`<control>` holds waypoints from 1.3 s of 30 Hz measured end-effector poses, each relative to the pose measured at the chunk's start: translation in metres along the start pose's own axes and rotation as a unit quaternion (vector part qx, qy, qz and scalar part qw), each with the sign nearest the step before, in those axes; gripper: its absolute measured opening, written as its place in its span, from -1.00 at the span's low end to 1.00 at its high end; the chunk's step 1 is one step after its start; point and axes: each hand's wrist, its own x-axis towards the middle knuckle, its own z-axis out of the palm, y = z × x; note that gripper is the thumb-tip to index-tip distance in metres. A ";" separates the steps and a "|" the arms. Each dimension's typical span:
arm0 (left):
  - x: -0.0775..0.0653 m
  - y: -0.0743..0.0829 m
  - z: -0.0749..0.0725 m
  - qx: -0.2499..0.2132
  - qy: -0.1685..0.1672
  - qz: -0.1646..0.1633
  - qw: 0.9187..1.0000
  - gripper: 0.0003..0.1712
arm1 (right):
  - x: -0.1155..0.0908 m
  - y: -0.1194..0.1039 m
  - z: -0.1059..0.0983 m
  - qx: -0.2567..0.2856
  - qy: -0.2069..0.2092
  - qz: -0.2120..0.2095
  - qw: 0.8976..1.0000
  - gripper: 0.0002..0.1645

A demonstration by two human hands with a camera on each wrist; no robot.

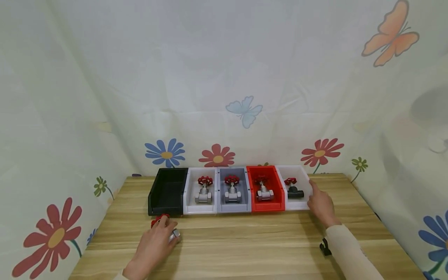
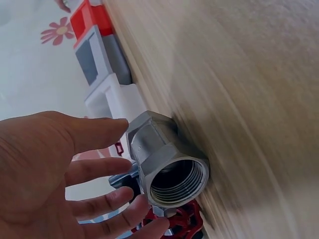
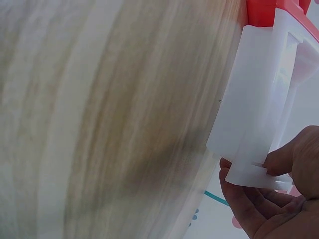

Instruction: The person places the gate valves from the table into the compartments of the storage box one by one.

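My left hand [image 1: 155, 243] is at a metal gate valve [image 2: 157, 142] with a red handwheel [image 1: 161, 220], lying on the table before the black bin [image 1: 167, 210]. In the left wrist view, its thumb tip meets the hexagonal end, while the loosely extended fingers reach toward the body and wheel. The threaded opening [image 2: 179, 181] faces the camera. At the row's far right, my right hand [image 1: 321, 205] pinches the side wall of a white bin [image 3: 249, 99], thumb inside and fingers outside. That bin contains a black-bodied valve [image 1: 295, 193] with a red handwheel.
Between the outer bins stand another white bin [image 1: 189, 209], a grey bin [image 1: 233, 208] and a red bin [image 1: 267, 207], each holding a metal valve with a red wheel. A small black hooked piece [image 1: 325, 247] is beside the right sleeve. A flower-printed curtain [image 1: 217, 128] hangs behind the wooden table [image 1: 245, 245].
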 end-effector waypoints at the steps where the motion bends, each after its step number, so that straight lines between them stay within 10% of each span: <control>1: 0.000 0.000 0.000 0.000 -0.003 -0.001 1.000 -0.55 | 0.000 0.000 0.000 0.000 0.001 0.000 1.000 -0.24; 14: -0.003 -0.005 0.002 0.023 -0.036 -0.007 0.999 -0.49 | -0.001 0.001 -0.001 -0.001 0.006 -0.007 1.000 -0.24; 25: 0.001 -0.011 0.008 -0.051 -0.082 -0.012 0.995 -0.41 | 0.000 0.002 0.001 -0.001 -0.005 0.004 1.000 -0.23; 39: 0.002 -0.013 0.016 -0.044 -0.065 -0.006 0.997 -0.37 | 0.002 0.003 0.003 -0.007 0.003 0.000 1.000 -0.24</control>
